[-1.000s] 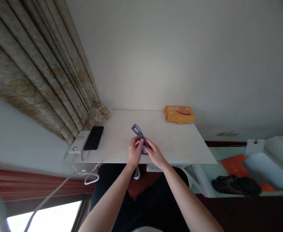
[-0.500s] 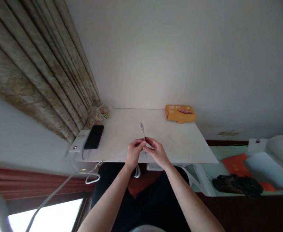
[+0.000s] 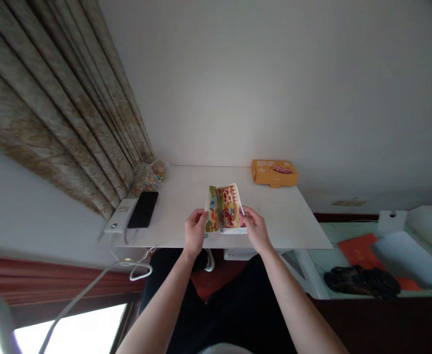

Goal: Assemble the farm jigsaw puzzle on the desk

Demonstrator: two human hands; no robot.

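Note:
A small booklet with colourful printed pages is spread apart above the front part of the white table. My left hand pinches its left edge, thumb on the page. At the right edge my right hand grips the other page between thumb and fingers. The pages show cartoon-like pictures in green, yellow, red and pink; details are too small to read. The fold between the pages runs roughly away from me.
An orange box sits at the table's back right. On the left are a black phone, a white box-shaped device with a cable and a clear bag of colourful pieces. An open white box stands beyond the right edge.
The booklet, seen edge-on and closed between both hands before, now lies spread with its pages facing me. My hands have moved apart, left and right.

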